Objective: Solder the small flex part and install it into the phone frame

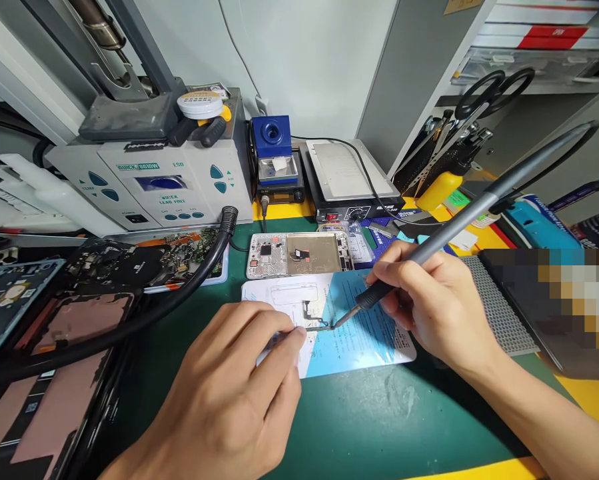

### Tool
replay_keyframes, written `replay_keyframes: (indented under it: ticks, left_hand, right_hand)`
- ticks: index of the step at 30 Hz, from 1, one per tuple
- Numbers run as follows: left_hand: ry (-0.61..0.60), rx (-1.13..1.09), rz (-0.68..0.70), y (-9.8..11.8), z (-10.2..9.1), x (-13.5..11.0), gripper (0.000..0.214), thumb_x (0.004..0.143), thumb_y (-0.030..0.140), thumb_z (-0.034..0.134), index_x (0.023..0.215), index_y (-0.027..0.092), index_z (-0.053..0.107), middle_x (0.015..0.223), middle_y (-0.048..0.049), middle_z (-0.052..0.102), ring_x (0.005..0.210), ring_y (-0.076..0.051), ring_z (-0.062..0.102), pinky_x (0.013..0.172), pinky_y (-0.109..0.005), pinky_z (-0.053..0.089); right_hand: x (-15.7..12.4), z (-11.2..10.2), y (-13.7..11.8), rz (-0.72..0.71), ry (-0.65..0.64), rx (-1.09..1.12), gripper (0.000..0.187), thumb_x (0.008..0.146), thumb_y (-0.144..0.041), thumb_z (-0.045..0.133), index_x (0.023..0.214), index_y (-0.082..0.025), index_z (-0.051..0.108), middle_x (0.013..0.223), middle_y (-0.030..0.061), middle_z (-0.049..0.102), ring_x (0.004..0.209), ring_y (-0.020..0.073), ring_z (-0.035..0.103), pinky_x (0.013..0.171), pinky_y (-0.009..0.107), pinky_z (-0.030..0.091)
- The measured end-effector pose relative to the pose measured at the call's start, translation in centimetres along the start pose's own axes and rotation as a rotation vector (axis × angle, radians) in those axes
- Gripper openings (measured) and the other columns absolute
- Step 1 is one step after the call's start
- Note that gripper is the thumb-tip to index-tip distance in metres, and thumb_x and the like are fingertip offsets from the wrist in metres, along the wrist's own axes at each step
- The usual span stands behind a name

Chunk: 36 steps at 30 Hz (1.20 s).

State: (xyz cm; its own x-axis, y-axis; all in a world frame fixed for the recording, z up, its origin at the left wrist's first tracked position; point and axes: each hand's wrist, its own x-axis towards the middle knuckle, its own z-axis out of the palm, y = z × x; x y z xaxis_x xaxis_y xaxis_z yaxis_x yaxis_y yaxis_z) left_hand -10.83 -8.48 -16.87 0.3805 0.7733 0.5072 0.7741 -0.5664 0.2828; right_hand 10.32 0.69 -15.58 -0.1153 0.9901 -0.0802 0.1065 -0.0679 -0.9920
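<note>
My right hand [432, 300] grips a grey soldering iron [479, 207] like a pen, its tip touching a small flex part [320, 325] on a white and blue card [359, 333]. My left hand [239, 387] is closed in a pinch on tweezers [306, 330] that hold that small part down on the card. Just behind the card lies an opened phone frame [299, 255] with its board showing. Both hands rest on the green mat [369, 420].
A hot-air rework station [154, 183] with a black hose [179, 287] stands at the back left. A blue iron stand [274, 157] and a heating plate [346, 173] sit behind. Disassembled phones [54, 347] lie left; a tool rack with scissors [479, 100] is at the right.
</note>
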Motion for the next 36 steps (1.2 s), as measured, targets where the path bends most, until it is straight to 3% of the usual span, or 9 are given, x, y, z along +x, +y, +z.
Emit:
replay_keyframes:
  ticks: [9, 18, 36]
  left_hand:
    - [-0.011, -0.003, -0.008, 0.11, -0.07, 0.09, 0.019, 0.085, 0.001, 0.064, 0.098, 0.009, 0.076, 0.09, -0.0102, 0.071, 0.089, -0.022, 0.062, 0.079, -0.041, 0.053]
    - [-0.045, -0.027, -0.022, -0.04, -0.13, -0.11, 0.016, 0.088, 0.003, 0.063, 0.097, 0.011, 0.073, 0.089, -0.0085, 0.069, 0.087, -0.021, 0.06, 0.079, -0.041, 0.052]
    - [-0.023, -0.149, -0.109, 0.0, 0.05, 0.03, 0.02, 0.088, 0.0, 0.06, 0.098, 0.012, 0.072, 0.094, -0.0091, 0.067, 0.091, -0.02, 0.057, 0.079, -0.039, 0.049]
  right_hand:
    - [-0.13, -0.11, 0.05, 0.003, -0.007, -0.008, 0.02, 0.081, -0.027, 0.063, 0.064, -0.019, 0.058, 0.055, -0.0034, 0.051, 0.04, 0.007, 0.041, 0.033, 0.017, 0.028]
    - [-0.71, -0.01, 0.23, -0.124, -0.097, -0.036, 0.025, 0.088, -0.022, 0.06, 0.064, -0.019, 0.061, 0.06, -0.004, 0.051, 0.045, 0.0061, 0.043, 0.038, 0.017, 0.031]
    - [-0.51, 0.17, 0.18, -0.121, -0.095, -0.045, 0.023, 0.084, -0.024, 0.06, 0.061, -0.02, 0.061, 0.059, -0.0046, 0.052, 0.042, 0.0063, 0.043, 0.035, 0.017, 0.029]
